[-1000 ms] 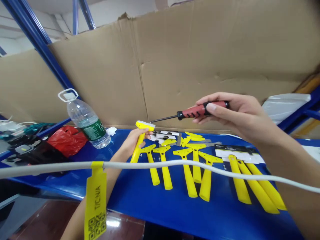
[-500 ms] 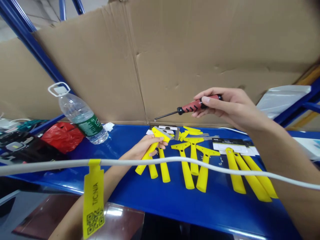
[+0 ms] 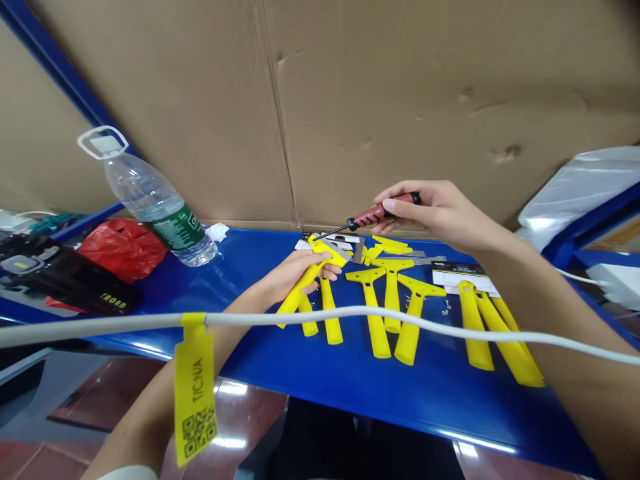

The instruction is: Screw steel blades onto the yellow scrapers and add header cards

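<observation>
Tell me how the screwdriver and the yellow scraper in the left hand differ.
Colour: the screwdriver has a red-and-black handle, while the scraper has a yellow one.
Shape: the screwdriver ends in a thin shaft; the scraper widens into a broad crosswise head.
Pose: the screwdriver's working end slopes down to the left, but the scraper's head is its upper end.

Shared: each is held in one hand, the screwdriver in the right, the scraper in the left.

- Left hand [image 3: 295, 277] and right hand [image 3: 430, 208]: bare
- Left forearm [image 3: 150, 410] and right forearm [image 3: 545, 287]: bare
- White edge [image 3: 127, 473] low on the left arm; sleeve or not, unclear
- Smooth white cable [image 3: 310, 316] crossing before both forearms
- Yellow tag [image 3: 194, 373] on it: black lettering, QR code
</observation>
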The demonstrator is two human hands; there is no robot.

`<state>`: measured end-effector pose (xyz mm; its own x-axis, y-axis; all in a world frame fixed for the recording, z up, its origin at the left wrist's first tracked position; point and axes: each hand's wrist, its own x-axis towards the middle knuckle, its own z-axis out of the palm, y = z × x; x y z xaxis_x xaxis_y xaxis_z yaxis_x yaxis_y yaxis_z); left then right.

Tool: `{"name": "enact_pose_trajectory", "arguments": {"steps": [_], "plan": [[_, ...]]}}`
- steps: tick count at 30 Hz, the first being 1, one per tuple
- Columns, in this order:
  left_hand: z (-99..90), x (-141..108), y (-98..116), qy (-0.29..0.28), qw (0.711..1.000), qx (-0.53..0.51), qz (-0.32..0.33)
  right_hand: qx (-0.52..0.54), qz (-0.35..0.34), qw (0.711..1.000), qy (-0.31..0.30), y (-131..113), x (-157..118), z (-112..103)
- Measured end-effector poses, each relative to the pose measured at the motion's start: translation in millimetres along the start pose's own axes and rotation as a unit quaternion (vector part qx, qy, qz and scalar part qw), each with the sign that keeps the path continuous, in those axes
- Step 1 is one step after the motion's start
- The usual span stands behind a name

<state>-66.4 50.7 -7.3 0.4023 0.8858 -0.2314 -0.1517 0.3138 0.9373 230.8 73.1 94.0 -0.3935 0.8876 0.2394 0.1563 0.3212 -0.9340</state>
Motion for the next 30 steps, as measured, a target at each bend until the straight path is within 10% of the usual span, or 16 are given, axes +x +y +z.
{"name": "enact_pose_trajectory", "arguments": {"steps": [30], "plan": [[-2.1, 5.2, -2.5, 0.002, 1.000, -0.025, -0.003, -0.017, 0.007, 1.000, 0.002, 2.3, 2.8, -1.6]]}}
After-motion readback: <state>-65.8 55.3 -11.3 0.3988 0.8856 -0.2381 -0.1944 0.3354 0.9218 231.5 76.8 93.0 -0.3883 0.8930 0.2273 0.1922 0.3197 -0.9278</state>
